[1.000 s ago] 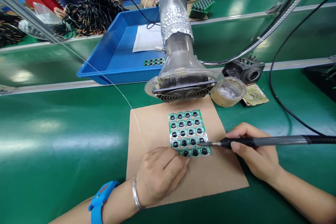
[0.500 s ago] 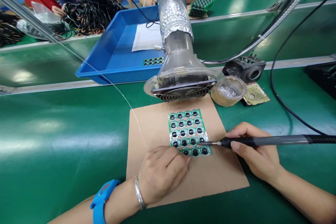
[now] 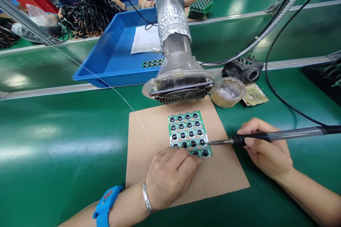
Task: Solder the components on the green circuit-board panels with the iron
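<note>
A green circuit board panel (image 3: pixel 188 132) with several black round parts lies on a brown cardboard sheet (image 3: pixel 221 170). My left hand (image 3: pixel 170 175) rests closed at the panel's near edge, pinching a thin solder wire (image 3: pixel 106 83) that runs off to the upper left. My right hand (image 3: pixel 266 150) is closed round a soldering iron (image 3: pixel 277 135); its tip sits just off the panel's right edge. A blue wristband and a metal bangle are on my left wrist.
A fume extractor hood (image 3: pixel 181 85) on a foil duct hangs just behind the panel. A solder-dross cup (image 3: pixel 228 92), a sponge pad (image 3: pixel 254 95) and an iron stand (image 3: pixel 243 70) sit to the right. A blue tray (image 3: pixel 117 56) lies beyond. Other people work at the far bench.
The iron's tip has drawn back to the right, off the panel's lower rows. My left hand has crept a little further onto the panel's near edge.
</note>
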Demonstrator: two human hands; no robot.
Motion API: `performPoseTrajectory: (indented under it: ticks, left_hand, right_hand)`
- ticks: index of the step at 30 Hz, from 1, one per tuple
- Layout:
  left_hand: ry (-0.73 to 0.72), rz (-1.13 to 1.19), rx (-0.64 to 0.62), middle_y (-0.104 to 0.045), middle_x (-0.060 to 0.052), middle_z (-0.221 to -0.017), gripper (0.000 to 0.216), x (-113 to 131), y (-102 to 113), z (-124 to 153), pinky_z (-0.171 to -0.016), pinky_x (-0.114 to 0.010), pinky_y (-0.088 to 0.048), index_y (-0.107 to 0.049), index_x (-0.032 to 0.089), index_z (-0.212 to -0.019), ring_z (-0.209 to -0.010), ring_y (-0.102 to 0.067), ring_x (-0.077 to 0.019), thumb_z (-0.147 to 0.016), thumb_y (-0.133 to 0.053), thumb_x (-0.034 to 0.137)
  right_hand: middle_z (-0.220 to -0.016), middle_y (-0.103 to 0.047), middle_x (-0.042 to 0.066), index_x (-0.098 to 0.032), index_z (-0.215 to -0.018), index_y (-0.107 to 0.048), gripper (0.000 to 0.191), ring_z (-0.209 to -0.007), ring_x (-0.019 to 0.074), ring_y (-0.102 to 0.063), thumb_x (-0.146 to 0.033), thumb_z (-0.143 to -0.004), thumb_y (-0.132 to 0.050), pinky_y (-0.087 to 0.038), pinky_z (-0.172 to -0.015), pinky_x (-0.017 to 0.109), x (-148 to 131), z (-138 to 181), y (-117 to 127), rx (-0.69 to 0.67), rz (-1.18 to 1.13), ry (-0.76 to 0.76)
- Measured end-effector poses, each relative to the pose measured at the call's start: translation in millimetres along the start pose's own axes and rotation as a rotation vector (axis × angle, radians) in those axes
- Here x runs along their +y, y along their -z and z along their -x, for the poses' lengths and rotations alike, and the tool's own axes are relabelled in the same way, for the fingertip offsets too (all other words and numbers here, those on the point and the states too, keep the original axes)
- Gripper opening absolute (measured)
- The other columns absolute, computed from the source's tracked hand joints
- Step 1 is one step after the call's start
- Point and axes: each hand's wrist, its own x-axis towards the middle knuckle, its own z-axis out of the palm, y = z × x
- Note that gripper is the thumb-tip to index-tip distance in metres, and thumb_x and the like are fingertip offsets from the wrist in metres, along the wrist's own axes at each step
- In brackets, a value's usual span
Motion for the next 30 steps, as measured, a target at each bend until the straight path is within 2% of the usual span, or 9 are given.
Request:
performPoseTrajectory:
  ticks: [8,19,30]
  left_hand:
    - [0.014,-0.004,-0.053,-0.054,0.002,-0.066,0.007,-2.0,-6.4,1.7,-0.056,-0.025,-0.038,-0.054,0.02,-0.087,-0.059,-0.048,-0.0117,-0.081,-0.056,0.016]
    - [0.015,-0.008,-0.101,-0.056,0.002,-0.069,0.008,-4.6,-10.0,2.1,-0.056,-0.026,-0.039,-0.054,0.02,-0.088,-0.061,-0.05,-0.0122,-0.082,-0.055,0.015]
    - [0.027,0.012,-0.025,-0.06,0.003,-0.072,0.006,-3.0,-6.0,-0.2,-0.056,-0.026,-0.041,-0.055,0.019,-0.085,-0.06,-0.052,-0.0114,-0.08,-0.059,0.019]
  right_hand:
    - [-0.05,-0.042,-0.003,-0.019,-0.071,-0.062,0.006,-0.039,0.0084,-0.032,-0.016,-0.066,-0.059,-0.02,-0.036,0.024,-0.9,-0.8,-0.5,0.023,0.025,-0.005]
    - [-0.054,-0.043,-0.001,-0.021,-0.073,-0.062,0.006,-0.041,0.0094,-0.032,-0.018,-0.069,-0.059,-0.02,-0.036,0.025,1.8,0.5,1.3,0.003,0.132,0.016]
    - [-0.052,-0.042,-0.002,-0.021,-0.073,-0.063,0.01,-0.041,0.0089,-0.032,-0.015,-0.068,-0.057,-0.019,-0.037,0.025,0.6,0.9,0.8,0.005,0.058,0.021]
